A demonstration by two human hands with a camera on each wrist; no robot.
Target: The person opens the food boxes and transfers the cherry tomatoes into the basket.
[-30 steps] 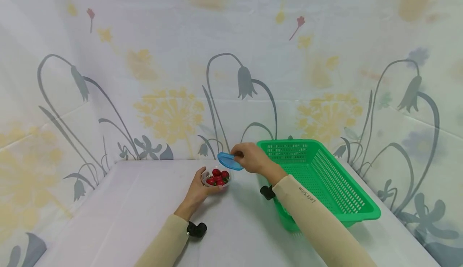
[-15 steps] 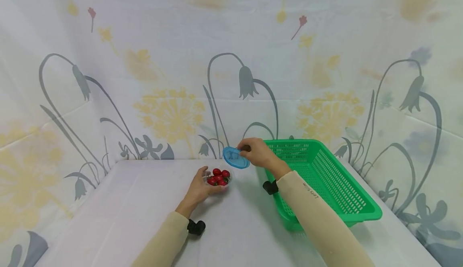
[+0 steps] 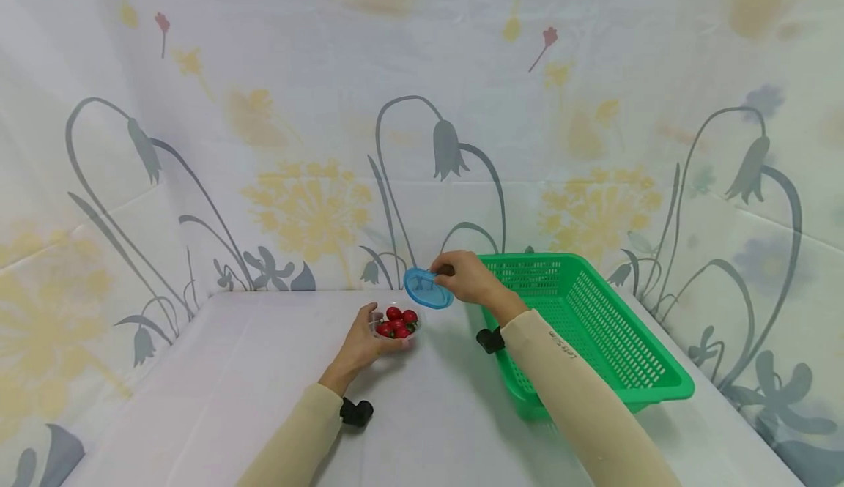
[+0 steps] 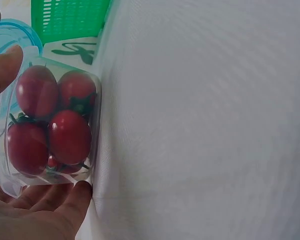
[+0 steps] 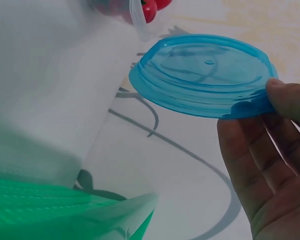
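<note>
A clear plastic container (image 4: 96,125) of small red tomatoes (image 3: 398,324) stands uncovered on the white table. My left hand (image 3: 361,344) grips it from the left, its thumb on one side and its fingers on the opposite side, as the left wrist view shows. Up and to the right of the container, my right hand (image 3: 468,279) pinches a translucent blue lid (image 5: 205,75) at its edge, thumb on top and fingers beneath. The lid hangs tilted in the air, apart from the container. Green stems show on several tomatoes (image 4: 70,136).
A large green perforated basket (image 3: 659,359) stands on the right of the table, under and beside my right forearm. The white table (image 3: 224,370) meets a hanging flower-printed cloth (image 3: 316,128) behind and at both sides.
My right hand has moved slightly right and up with the blue lid, whose face now tilts more towards the head camera. The left hand and the container have stayed nearly in place.
</note>
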